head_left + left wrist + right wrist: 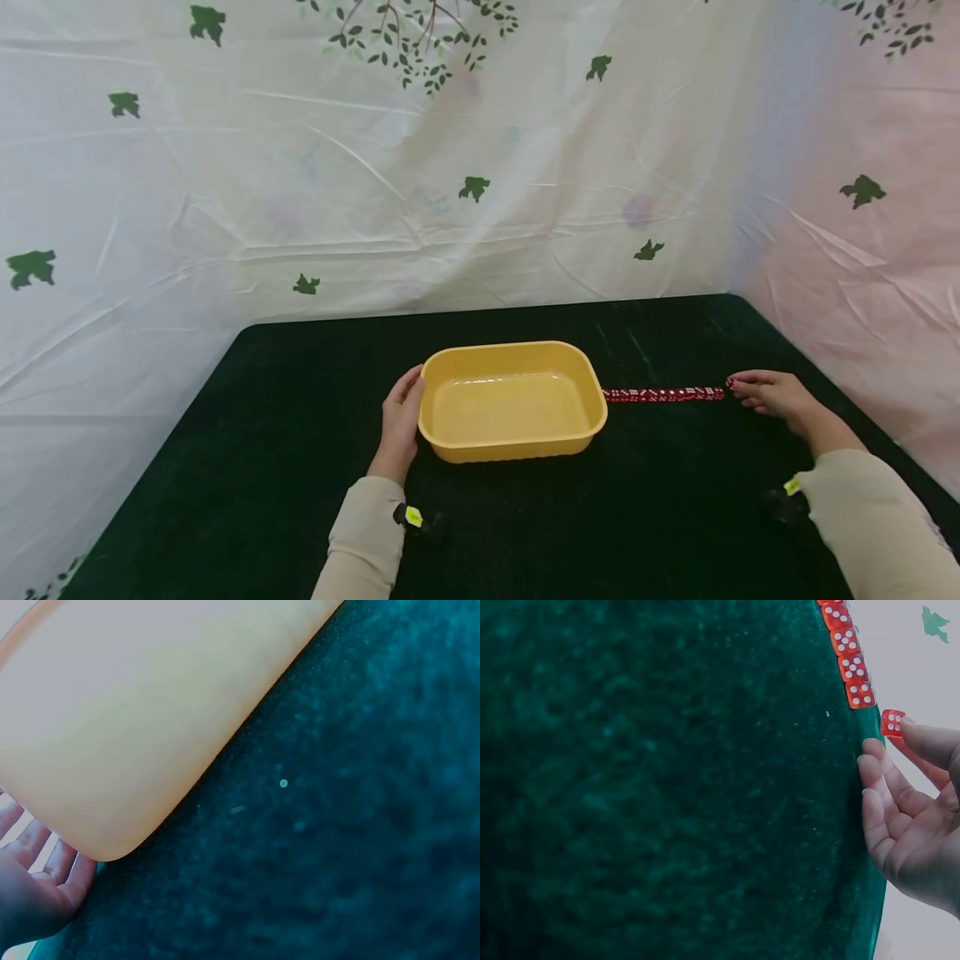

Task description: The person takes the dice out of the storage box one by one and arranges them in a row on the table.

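A yellow plastic basin (517,451) sits on the dark green cloth. My left hand (400,417) rests against its left end, with fairly straight fingers along the outer wall; the left wrist view shows those fingers (73,879) at the basin's lower corner. Running from the basin's right side is a straight row of red dice (663,395) with white pips. At the right end of that row, my right hand (772,395) pinches a single red die (892,722) between thumb and forefinger. Its other fingers are loosely bent below, and a small gap separates this die from the row's last one.
Dark green cloth (225,467) covers the table, whose rounded back corners show. White sheeting (360,208) printed with leaves hangs behind and along both sides. A small dark wrist device (429,521) sits by the left sleeve, and another (784,505) by the right.
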The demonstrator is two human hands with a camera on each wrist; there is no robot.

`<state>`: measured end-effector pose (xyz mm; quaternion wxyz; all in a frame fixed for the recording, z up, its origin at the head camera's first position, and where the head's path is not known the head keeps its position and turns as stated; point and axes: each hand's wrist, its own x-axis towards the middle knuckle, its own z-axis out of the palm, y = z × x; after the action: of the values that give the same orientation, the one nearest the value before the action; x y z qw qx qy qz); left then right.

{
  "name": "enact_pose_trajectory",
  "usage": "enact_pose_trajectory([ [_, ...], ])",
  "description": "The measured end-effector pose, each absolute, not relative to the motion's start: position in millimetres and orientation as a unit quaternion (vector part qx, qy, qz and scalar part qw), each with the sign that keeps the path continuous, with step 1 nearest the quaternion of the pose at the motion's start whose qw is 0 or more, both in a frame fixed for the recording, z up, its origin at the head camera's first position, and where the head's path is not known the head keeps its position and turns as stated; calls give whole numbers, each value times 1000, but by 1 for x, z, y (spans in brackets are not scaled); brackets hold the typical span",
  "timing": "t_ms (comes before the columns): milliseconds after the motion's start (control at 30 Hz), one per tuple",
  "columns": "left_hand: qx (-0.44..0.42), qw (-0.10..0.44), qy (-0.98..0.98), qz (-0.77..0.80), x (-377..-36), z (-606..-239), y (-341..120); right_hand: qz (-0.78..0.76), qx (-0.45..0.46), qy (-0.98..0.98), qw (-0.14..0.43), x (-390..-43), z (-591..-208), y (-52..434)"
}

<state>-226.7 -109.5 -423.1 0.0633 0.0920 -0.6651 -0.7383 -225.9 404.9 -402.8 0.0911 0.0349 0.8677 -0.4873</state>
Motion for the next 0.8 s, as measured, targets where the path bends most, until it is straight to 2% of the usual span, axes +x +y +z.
enact_pose_trajectory([
  [433, 71, 61, -659, -747, -225, -424, -110, -439, -5, 895, 82, -224, -408, 401],
  [800, 71, 64, -659, -746, -226, -423, -110, -439, 1, 895, 82, -226, -412, 402],
])
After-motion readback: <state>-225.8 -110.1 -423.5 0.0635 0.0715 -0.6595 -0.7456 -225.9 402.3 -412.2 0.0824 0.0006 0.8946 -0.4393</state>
